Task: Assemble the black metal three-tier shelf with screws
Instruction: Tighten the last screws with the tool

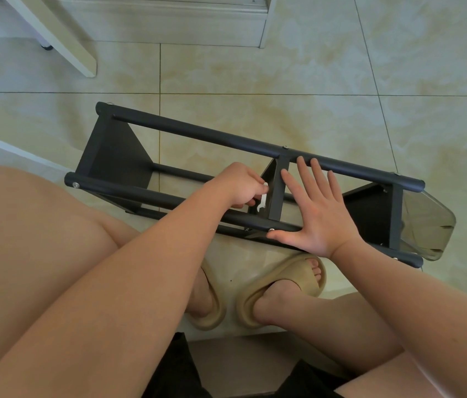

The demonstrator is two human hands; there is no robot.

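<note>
Left hand fingers curled, gripping a small flat silver wrench right at the middle tier of the black shelf. Right hand flat, fingers spread, palm over the near pole, fingertips up at the far pole, thumb tip just beside a screw on the near pole. Shelf lies on its side on the tiled floor, just ahead of beige slippers, clear plastic at its right end.
</note>
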